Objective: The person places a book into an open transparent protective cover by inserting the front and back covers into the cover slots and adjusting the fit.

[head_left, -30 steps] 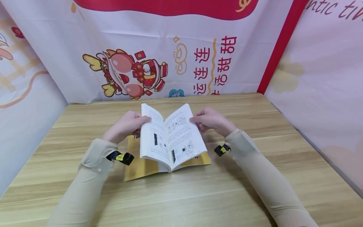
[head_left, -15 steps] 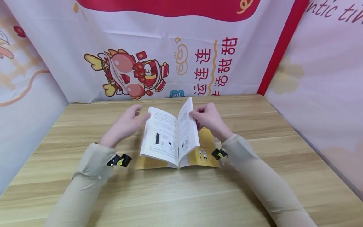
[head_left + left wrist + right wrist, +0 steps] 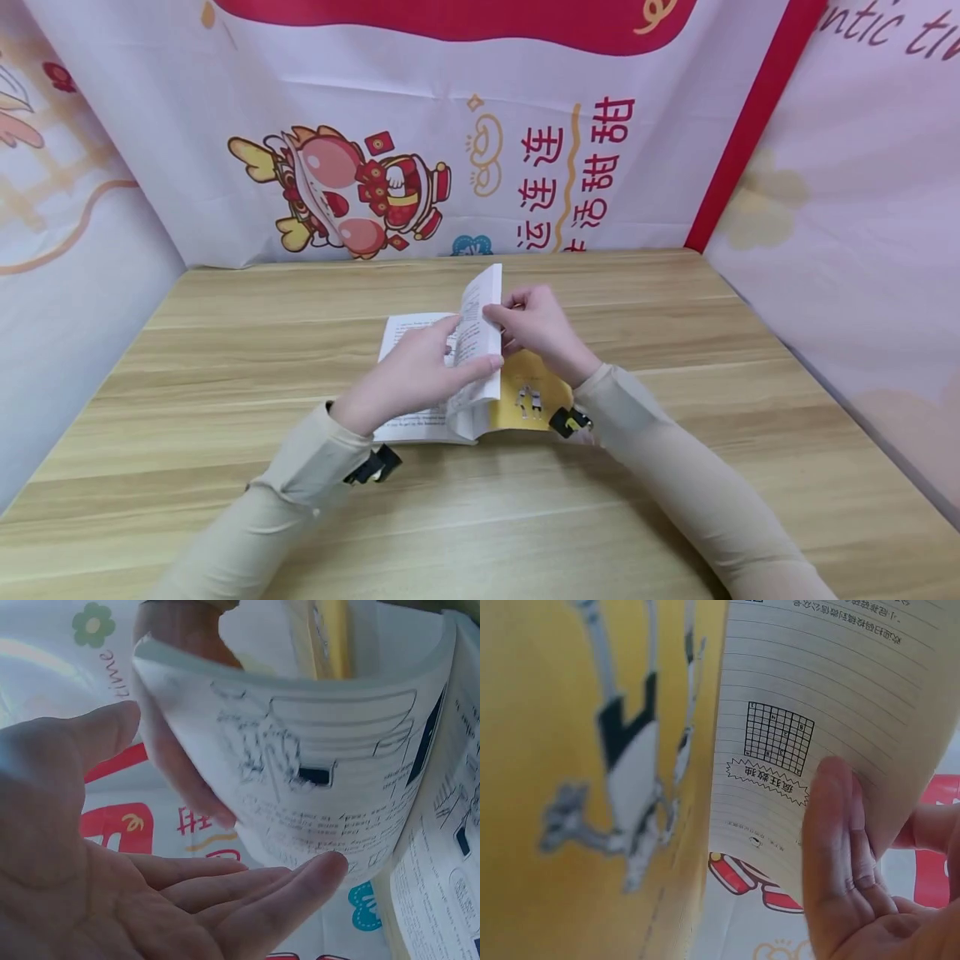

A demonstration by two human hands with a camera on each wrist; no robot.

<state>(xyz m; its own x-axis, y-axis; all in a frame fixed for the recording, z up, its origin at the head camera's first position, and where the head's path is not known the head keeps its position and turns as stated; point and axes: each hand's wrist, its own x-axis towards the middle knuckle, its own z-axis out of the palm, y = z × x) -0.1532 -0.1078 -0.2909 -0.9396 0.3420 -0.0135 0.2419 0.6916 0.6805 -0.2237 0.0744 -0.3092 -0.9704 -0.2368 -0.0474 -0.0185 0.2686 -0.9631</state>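
An open paperback book [image 3: 423, 429] lies on the table, its left pages flat and a thick block of pages [image 3: 478, 304] standing up near the spine. My right hand [image 3: 543, 329] pinches the outer edge of that block, thumb on one face and fingers behind it, as the right wrist view shows. Beneath and to the right shows the yellow inner cover [image 3: 534, 392] with printed figures. My left hand [image 3: 416, 371] is over the left pages, thumb and fingers extended towards the raised block. In the left wrist view the left palm [image 3: 112, 907] holds nothing; contact with the paper is unclear.
The wooden table [image 3: 637, 500] surrounds the book. A printed white and red cloth [image 3: 420, 75] hangs along its back edge, with further printed sheets [image 3: 847, 208] at both sides. Black wrist cameras [image 3: 572, 421] sit at the cuffs.
My left hand has let go of the left page edge and moved right over the book. The right hand keeps its pinch, and the page block has swung upright; the left pages now lie flat.
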